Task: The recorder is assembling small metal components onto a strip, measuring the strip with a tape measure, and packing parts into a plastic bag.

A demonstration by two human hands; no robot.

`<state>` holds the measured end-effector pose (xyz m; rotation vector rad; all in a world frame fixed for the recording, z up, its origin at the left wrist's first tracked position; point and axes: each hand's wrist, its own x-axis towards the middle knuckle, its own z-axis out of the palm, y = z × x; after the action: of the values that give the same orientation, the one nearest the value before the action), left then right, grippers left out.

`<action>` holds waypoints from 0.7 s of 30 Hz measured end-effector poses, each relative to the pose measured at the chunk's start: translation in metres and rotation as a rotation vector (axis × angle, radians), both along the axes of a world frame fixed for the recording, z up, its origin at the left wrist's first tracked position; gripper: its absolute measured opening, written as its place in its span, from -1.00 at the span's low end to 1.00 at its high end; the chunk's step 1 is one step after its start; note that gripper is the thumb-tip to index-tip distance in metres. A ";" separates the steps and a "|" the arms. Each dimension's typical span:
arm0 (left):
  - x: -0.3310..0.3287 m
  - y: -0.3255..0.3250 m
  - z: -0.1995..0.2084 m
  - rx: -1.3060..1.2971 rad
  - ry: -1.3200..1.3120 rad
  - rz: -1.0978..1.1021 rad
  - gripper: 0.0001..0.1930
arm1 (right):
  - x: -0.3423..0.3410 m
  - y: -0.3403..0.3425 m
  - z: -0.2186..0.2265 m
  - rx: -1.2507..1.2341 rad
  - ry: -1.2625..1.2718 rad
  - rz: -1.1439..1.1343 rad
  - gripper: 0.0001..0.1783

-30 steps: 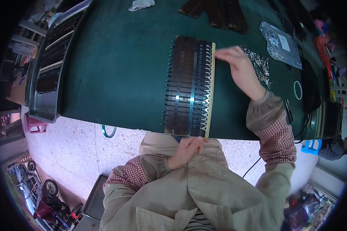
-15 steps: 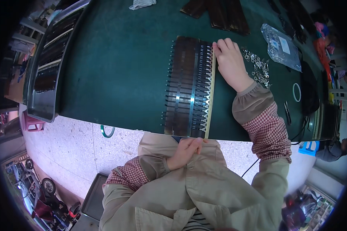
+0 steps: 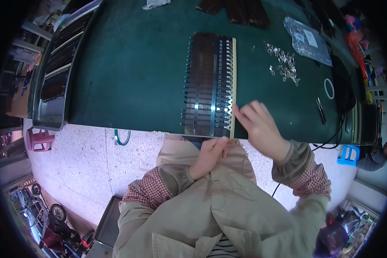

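Note:
A dark brown flat panel (image 3: 203,81) lies lengthwise on the green table, reaching its near edge. Metal bands cross it, short dark pins jut from its left side, and a row of small metal clips (image 3: 228,103) runs down its right side beside a pale narrow strip (image 3: 234,64). My left hand (image 3: 207,159) is closed at the near end of the panel, thumb by the strip's end; what its fingers grip is hidden. My right hand (image 3: 262,131) has curled fingers, its fingertips at the strip's right side towards the near end. Whatever they pinch is too small to see.
Loose small metal parts (image 3: 284,64) lie right of the panel, below a clear plastic bag (image 3: 307,43). Further right are a white ring (image 3: 329,89) and small dark-handled snips (image 3: 321,112). A metal tray (image 3: 51,116) with similar panels stands left; brown pieces (image 3: 249,13) lie at the back.
My right hand has come from the strip's far end down to its near part. My left thumb now sits up by the strip's near end. The whole view has shifted slightly.

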<state>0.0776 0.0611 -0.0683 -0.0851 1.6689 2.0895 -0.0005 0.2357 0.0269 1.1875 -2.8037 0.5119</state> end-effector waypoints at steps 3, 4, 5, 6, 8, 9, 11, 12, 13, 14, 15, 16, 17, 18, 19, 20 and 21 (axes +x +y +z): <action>-0.003 -0.001 0.004 -0.022 -0.006 0.010 -0.43 | 0.035 0.002 0.003 0.006 -0.041 0.048 -0.49; -0.004 -0.001 0.005 -0.025 -0.009 0.018 -0.43 | 0.040 0.002 0.002 0.009 -0.055 0.076 -0.50; -0.005 -0.001 0.005 -0.027 -0.007 0.023 -0.42 | 0.043 0.002 0.001 0.006 -0.058 0.069 -0.50; -0.006 0.000 0.005 -0.031 -0.009 0.017 -0.42 | 0.044 0.000 -0.001 0.062 0.036 0.104 -0.49; -0.008 0.000 0.007 -0.006 0.004 0.018 -0.43 | 0.044 -0.002 -0.004 0.176 0.229 0.172 -0.48; -0.009 0.001 0.008 0.007 0.015 0.019 -0.43 | 0.043 -0.001 -0.005 0.174 0.234 0.165 -0.48; -0.009 -0.001 0.008 0.001 0.010 0.016 -0.44 | 0.040 0.004 -0.007 0.199 0.244 0.217 -0.50; -0.010 0.001 0.007 0.001 0.002 0.014 -0.45 | 0.038 0.007 -0.009 0.220 0.254 0.236 -0.51; -0.010 0.003 0.006 0.005 -0.004 0.010 -0.45 | 0.040 0.007 -0.013 0.235 0.275 0.218 -0.51; -0.006 0.002 0.005 0.009 -0.025 0.037 -0.46 | 0.045 0.005 -0.021 0.087 0.195 0.221 -0.51; -0.005 0.004 0.001 0.030 -0.033 0.047 -0.47 | 0.046 0.008 -0.028 -0.042 0.129 0.211 -0.52; -0.002 0.000 -0.004 0.033 -0.059 0.045 -0.48 | 0.040 0.017 -0.029 -0.165 0.079 0.206 -0.52; 0.002 -0.007 -0.005 0.032 -0.087 0.036 -0.48 | 0.036 0.025 -0.026 -0.122 0.129 0.172 -0.52; 0.000 -0.008 -0.006 0.077 -0.073 0.006 -0.49 | 0.033 0.031 -0.021 -0.165 0.202 0.099 -0.49; -0.003 -0.009 -0.003 0.111 -0.064 -0.022 -0.48 | 0.031 0.035 -0.021 -0.219 0.275 0.033 -0.45; -0.003 -0.008 -0.003 0.123 -0.029 -0.053 -0.48 | 0.029 0.041 -0.022 -0.287 0.341 -0.025 -0.40; -0.004 -0.010 -0.003 0.130 -0.015 -0.076 -0.51 | 0.022 0.059 -0.020 -0.251 0.361 -0.181 -0.42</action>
<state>0.0736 0.0509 -0.0708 0.0042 1.4996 2.1290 0.0212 0.2942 0.0073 0.8670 -2.4249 0.5519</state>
